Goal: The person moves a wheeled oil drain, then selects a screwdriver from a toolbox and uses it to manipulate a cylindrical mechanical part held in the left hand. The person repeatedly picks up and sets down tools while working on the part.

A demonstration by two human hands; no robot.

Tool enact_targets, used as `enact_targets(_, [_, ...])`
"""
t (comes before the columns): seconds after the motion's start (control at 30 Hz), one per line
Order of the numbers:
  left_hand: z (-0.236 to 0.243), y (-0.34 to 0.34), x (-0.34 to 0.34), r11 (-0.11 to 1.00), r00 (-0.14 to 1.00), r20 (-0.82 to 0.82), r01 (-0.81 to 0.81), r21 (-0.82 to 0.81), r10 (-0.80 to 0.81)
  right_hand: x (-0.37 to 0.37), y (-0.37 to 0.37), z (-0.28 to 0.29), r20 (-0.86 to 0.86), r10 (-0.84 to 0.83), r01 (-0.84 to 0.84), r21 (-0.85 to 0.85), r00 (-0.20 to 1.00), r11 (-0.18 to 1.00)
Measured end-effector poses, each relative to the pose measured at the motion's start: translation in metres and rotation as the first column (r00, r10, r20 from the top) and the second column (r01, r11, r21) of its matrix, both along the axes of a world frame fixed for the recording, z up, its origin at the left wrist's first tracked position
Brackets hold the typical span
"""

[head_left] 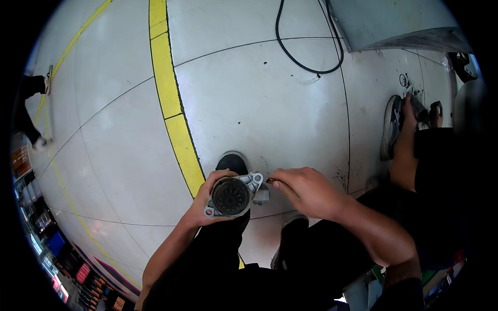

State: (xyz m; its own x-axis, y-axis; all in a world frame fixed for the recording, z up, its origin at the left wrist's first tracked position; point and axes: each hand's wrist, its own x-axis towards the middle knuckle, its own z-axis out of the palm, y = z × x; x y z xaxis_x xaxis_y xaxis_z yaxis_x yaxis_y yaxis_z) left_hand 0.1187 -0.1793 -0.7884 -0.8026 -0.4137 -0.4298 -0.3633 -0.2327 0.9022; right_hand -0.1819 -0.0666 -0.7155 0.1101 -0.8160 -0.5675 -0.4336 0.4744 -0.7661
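While the left hand (199, 208) grasped a round metal housing (231, 197) around its side, the right hand (311, 192) pinched a small brownish piece (270, 181), too tiny to identify, just beside the housing's flange (256, 181). The housing was held up over the floor (264, 103), a dark shoe (232, 163) showing past it. Farther out lay a yellow stripe (171, 88) and a looped black hose (316, 72).

Your housing (251, 182) looks dull metal, its core (230, 197) rough | your trousers (327, 251) are matt cloth | floor (270, 119) is smooth, glossy
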Motion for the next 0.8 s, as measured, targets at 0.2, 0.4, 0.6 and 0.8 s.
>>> enact_targets(0.2, [-0.012, 0.002, 0.001, 0.999, 0.999, -0.008, 0.048, 0.015, -0.048, 0.003, 0.005, -0.022, -0.019, 0.058, -0.057, 0.038, 0.998, 0.998])
enact_targets(0.4, [-0.007, -0.002, -0.001, 0.997, 0.997, 0.076, 0.027, 0.073, -0.033, 0.002, 0.003, -0.03, 0.006, 0.098, -0.098, 0.041, 0.995, 0.994])
enact_targets(0.6, [-0.007, 0.0, -0.003, 0.997, 0.997, 0.077, 0.016, 0.078, -0.022, 0.001, 0.0, -0.028, -0.015, 0.115, -0.115, -0.021, 0.993, 0.993])
enact_targets(0.8, [-0.003, -0.001, -0.009, 0.997, 0.998, 0.068, -0.022, 0.074, 0.017, 0.002, -0.001, -0.028, -0.027, 0.105, -0.106, -0.058, 0.994, 0.993])
